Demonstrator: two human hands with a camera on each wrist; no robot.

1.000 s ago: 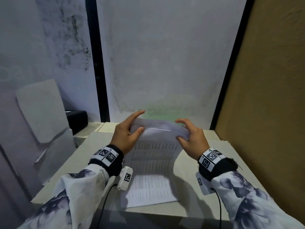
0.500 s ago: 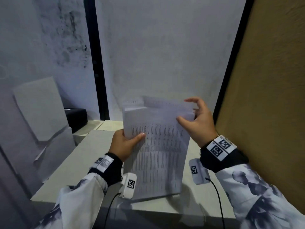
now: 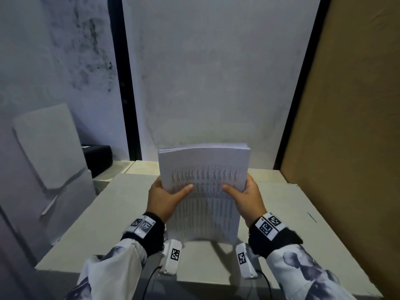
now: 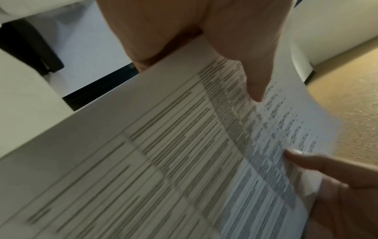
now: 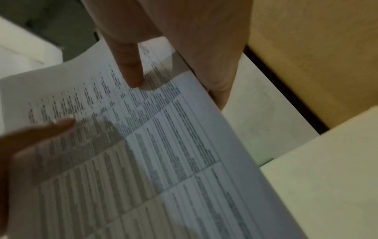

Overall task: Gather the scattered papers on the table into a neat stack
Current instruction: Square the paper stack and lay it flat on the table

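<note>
Both hands, left (image 3: 165, 197) and right (image 3: 249, 197), grip the papers (image 3: 203, 169) upright on the surface (image 3: 303, 224), squaring edges; next, I'd judge, laying them flat.

Head view dim, cool grey light from above and front; top of the papers (image 3: 203, 161) brightest, lower half shaded. Soft shadow under the papers on the counter (image 3: 281, 213). No glare. Wide-angle bend at edges: wall lines lean outward. Head view fairly sharp, print unreadable. Both wrist views motion-blurred, text smeared into streaks, noisy; near hands (image 4: 214, 32) out of focus and dark. Warm cast on brown board (image 5: 317, 48) at right.
</note>
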